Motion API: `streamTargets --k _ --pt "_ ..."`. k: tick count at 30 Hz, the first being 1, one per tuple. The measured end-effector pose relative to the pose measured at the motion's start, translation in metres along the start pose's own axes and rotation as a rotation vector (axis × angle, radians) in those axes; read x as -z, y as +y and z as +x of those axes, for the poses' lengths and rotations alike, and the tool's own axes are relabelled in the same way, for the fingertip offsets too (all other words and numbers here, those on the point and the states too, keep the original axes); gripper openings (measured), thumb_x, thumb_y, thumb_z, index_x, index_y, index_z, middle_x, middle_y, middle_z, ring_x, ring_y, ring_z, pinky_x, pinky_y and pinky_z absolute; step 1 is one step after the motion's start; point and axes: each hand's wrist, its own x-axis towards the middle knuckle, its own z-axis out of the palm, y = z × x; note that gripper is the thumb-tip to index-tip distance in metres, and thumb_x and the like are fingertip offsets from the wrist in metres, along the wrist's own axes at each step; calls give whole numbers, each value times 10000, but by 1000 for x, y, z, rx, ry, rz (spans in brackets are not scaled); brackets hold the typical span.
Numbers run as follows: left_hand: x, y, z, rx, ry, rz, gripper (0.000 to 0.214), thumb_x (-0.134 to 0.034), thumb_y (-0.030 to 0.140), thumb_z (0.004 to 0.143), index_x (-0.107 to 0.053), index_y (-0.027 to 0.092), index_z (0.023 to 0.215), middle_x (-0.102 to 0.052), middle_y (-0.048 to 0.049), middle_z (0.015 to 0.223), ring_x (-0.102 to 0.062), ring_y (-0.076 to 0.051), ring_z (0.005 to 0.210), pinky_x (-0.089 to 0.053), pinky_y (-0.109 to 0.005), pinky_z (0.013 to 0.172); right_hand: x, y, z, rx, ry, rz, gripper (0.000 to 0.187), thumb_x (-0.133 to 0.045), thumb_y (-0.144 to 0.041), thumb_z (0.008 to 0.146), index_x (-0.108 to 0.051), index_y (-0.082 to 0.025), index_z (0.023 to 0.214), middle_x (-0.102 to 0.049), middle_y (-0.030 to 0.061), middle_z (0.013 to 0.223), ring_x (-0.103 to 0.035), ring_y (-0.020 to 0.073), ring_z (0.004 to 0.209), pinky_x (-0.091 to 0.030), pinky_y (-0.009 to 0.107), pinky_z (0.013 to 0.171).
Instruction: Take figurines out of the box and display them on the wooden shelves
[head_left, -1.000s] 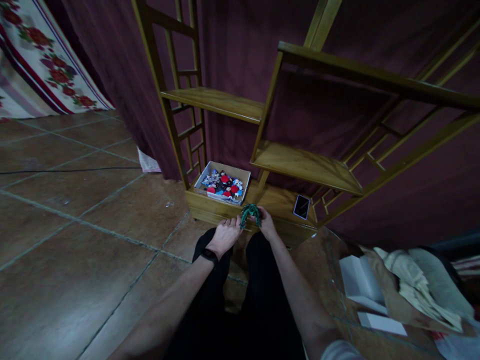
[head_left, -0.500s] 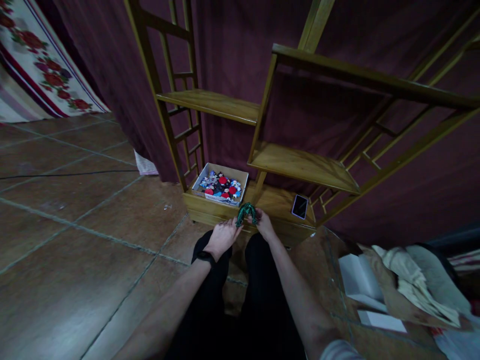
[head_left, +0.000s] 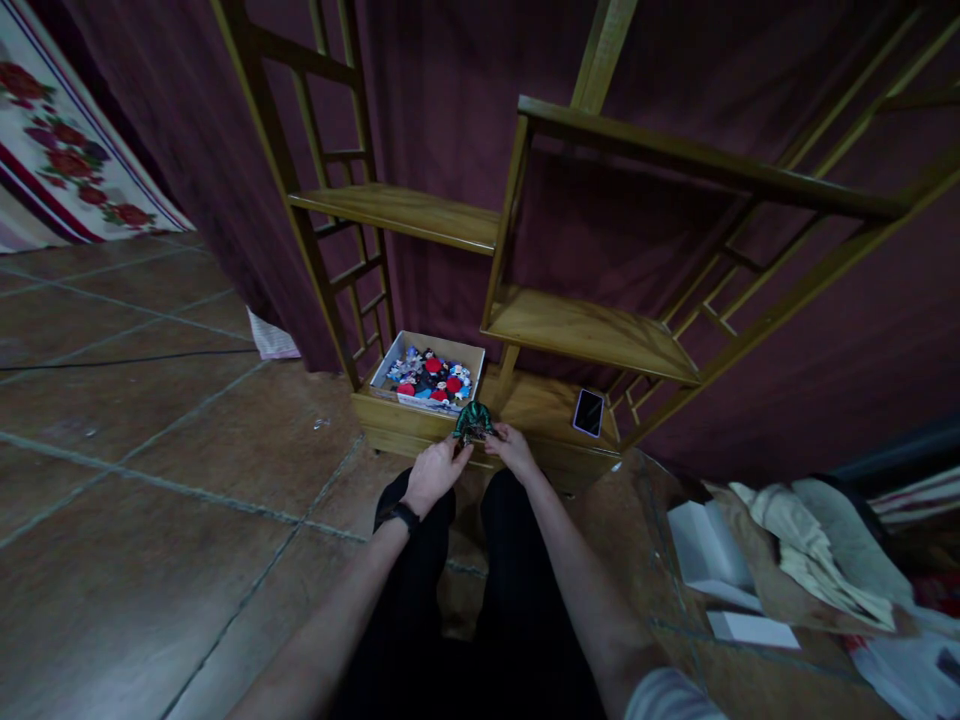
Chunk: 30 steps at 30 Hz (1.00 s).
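Wooden shelf (head_left: 589, 335) spans the view ahead. Open box (head_left: 466, 352) of small colourful toys (head_left: 433, 378) sits on its base, left side, just beyond the hands. Left hand (head_left: 433, 472): thumb and fingers nearly closed, pinching the left edge of the green object. Right hand (head_left: 515, 450): pinching the right edge. Green object (head_left: 473, 417) is held up in front of the base; fingers partly hide its sides. Phone (head_left: 589, 412) lies on the base, right side, apart from both hands.
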Motion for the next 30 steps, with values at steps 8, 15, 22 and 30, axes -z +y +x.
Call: streamTargets --k 8,15,22,30 --pt "-3 -3 1 -36 32 -41 474 -259 529 872 -576 208 1016 -678 -83 856 -634 -204 819 -411 -266 670 0 -2 1 -5 -1 -54 289 -686 -368 574 -580 -170 755 -589 -39 671 -553 78 547 -486 196 508" --pt "-3 -1 -1 -23 39 6 468 -283 528 867 -583 194 999 -679 -91 849 -639 -209 817 -414 -269 671 -3 2 2 -9 25 -83 290 -685 -337 566 -562 -199 788 -618 -28 764 -558 102 587 -483 219 503" --pt "1 3 -4 -6 43 52 456 -290 516 870 -572 183 1003 -680 -98 846 -641 -215 831 -423 -274 679 -4 -3 -1 -15 7 -30 334 -710 -316 544 -537 -204 807 -608 -22 784 -579 111 657 -499 209 512" --pt "-1 7 -11 -135 100 103 436 -243 462 898 -536 148 977 -660 -117 871 -633 -218 822 -424 -302 715 5 -14 -9 31 -40 71 390 -752 -303 482 -537 -193 788 -580 -28 781 -566 125 740 -527 263 647"
